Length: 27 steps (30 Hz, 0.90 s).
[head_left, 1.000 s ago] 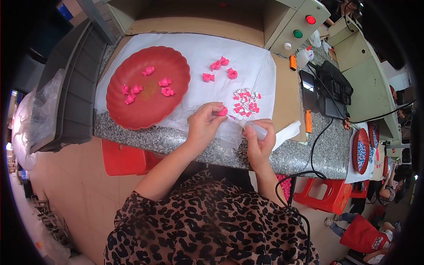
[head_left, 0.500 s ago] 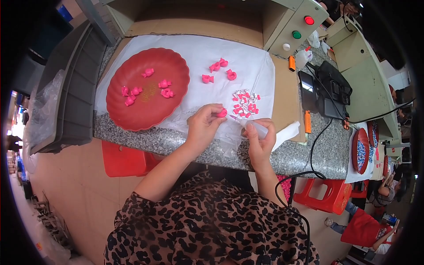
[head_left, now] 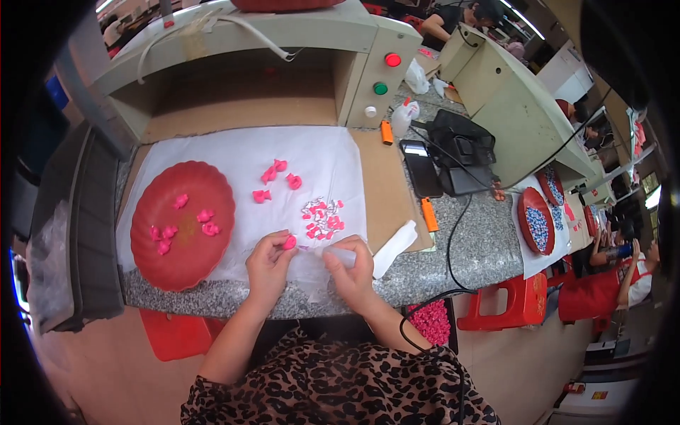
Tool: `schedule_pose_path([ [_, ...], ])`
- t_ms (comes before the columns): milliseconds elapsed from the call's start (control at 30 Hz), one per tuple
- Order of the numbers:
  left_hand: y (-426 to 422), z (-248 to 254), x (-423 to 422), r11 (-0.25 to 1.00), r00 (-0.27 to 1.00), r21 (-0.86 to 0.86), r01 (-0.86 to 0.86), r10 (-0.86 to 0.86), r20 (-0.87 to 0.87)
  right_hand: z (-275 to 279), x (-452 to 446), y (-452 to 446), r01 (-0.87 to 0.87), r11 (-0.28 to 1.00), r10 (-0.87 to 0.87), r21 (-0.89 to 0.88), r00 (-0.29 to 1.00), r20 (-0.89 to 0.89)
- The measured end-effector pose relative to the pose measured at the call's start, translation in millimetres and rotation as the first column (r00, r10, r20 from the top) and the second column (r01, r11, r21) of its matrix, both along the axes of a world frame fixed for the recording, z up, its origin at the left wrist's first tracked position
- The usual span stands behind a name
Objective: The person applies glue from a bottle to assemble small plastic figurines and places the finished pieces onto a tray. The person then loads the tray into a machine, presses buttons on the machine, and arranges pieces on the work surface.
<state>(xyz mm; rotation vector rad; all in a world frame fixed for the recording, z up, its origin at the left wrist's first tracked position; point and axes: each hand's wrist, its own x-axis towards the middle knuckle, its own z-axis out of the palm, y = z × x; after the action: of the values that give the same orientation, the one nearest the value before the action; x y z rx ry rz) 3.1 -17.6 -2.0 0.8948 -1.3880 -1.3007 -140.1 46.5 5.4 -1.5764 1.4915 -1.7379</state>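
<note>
Pinched between the fingertips of my left hand [head_left: 268,268] is a small pink piece [head_left: 290,242]. My right hand [head_left: 353,275] is wrapped round a translucent bottle [head_left: 343,256], its thin tip pointing left at the pink piece. Small pink and white bits [head_left: 323,218] lie on the white sheet [head_left: 244,152] above my hands. Several larger pink pieces [head_left: 262,196] sit farther up the sheet. To the left, a red scalloped plate [head_left: 183,273] holds several more pink pieces [head_left: 210,229].
A grey bin [head_left: 92,227] stands left. Right are a folded white cloth [head_left: 395,246], a phone [head_left: 421,168], orange items [head_left: 429,214], a white bottle [head_left: 404,118] and a black bag [head_left: 464,145] with cables. Red stools [head_left: 506,304] and other people are beyond.
The camera view has turned, so the bench appears lower and farther left, with more background visible. The bottle tip appears slightly farther from the pink piece. Both hands keep their holds.
</note>
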Motion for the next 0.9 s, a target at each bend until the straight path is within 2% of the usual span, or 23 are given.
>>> schedule_pose_path([
  [67,4,2,3,0.998,1.0,0.069,0.009,-0.008,-0.016,7,0,3,-0.024,1.0,0.022,0.021,0.997,0.074],
  [100,4,4,6,0.998,0.999,0.042,0.039,-0.04,0.006,13,-1,5,-0.084,0.994,0.053,0.072,0.935,0.351],
  [133,3,8,8,0.994,0.997,0.079,0.077,-0.075,-0.031,18,0,5,-0.166,0.98,0.066,0.11,0.794,0.605],
  [200,0,19,14,0.981,0.986,0.096,0.166,-0.164,-0.027,18,-8,3,-0.17,0.979,0.053,0.112,0.743,0.667],
  [233,-1,24,17,0.985,0.992,0.113,0.127,-0.126,-0.014,21,-11,3,-0.188,0.976,0.069,0.113,0.753,0.655],
  [300,-4,31,20,0.935,0.954,0.193,0.298,-0.291,-0.066,30,-15,2,-0.224,0.967,0.096,0.119,0.757,0.646],
  [333,-8,29,23,0.938,0.96,0.202,0.281,-0.274,-0.064,34,-16,2,-0.211,0.969,0.101,0.13,0.813,0.574],
  [367,-11,25,25,0.924,0.944,0.195,0.329,-0.327,-0.042,37,-16,2,-0.192,0.972,0.1,0.137,0.862,0.496],
  [400,-12,23,25,0.906,0.923,0.186,0.381,-0.384,-0.021,38,-17,1,-0.198,0.97,0.103,0.142,0.861,0.498],
  [433,-12,26,26,0.906,0.924,0.19,0.378,-0.381,-0.022,40,-17,-1,-0.216,0.966,0.133,0.141,0.886,0.444],
  [500,-10,33,26,0.901,0.906,0.193,0.388,-0.411,0.101,40,-19,-2,-0.235,0.961,0.161,0.149,0.907,0.389],
  [600,-10,27,27,0.903,0.899,0.124,0.412,-0.425,0.105,39,-19,-3,-0.283,0.946,0.208,0.156,0.903,0.375],
  [900,-12,25,28,0.888,0.89,0.139,0.439,-0.45,0.066,36,-21,-5,-0.288,0.939,0.225,0.185,0.927,0.301],
])
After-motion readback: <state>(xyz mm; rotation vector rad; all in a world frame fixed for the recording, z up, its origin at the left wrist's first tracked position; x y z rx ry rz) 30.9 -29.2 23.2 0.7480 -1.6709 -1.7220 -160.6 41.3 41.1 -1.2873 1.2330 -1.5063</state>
